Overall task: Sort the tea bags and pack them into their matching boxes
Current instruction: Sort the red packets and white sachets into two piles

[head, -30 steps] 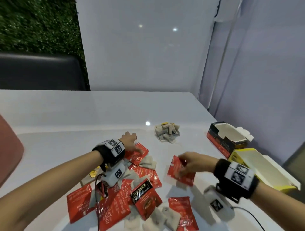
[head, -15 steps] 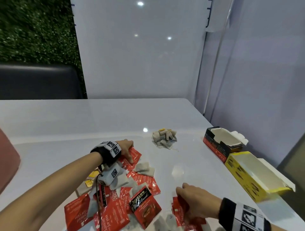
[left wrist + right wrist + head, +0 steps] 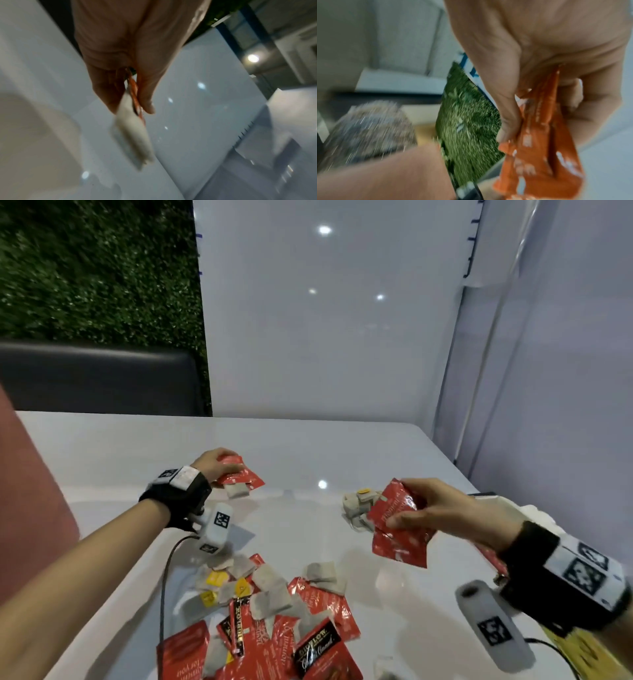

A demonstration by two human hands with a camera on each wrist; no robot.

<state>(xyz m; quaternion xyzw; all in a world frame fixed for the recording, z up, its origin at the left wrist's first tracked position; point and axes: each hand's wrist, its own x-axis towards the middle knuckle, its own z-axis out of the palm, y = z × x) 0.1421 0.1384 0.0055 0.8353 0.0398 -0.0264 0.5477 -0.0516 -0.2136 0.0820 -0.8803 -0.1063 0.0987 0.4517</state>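
Observation:
My left hand (image 3: pixel 219 465) is lifted over the far left of the table and grips red tea packets (image 3: pixel 241 477) with a grey paper tea bag (image 3: pixel 236 491) hanging under them. In the left wrist view the fingers (image 3: pixel 147 102) pinch the red packets (image 3: pixel 134 92) and the blurred grey bag (image 3: pixel 133 135). My right hand (image 3: pixel 421 508) holds a bunch of red packets (image 3: pixel 399 529) in the air at the right; the right wrist view shows them (image 3: pixel 539 142) pinched between thumb and fingers. A mixed pile of red packets (image 3: pixel 318 601) and grey bags (image 3: pixel 270 590) lies near me.
A small heap of grey tea bags (image 3: pixel 356 505) sits mid-table behind the right hand's packets. A yellow box (image 3: pixel 582 655) edge shows at the lower right under my wrist. The white table (image 3: pixel 308 460) ends at a wall; a dark seat (image 3: pixel 96 378) stands far left.
Both hands have risen from the pile with red packets. The left moved away from me, lifting a grey bag too. The right came up and rightward with its bunch.

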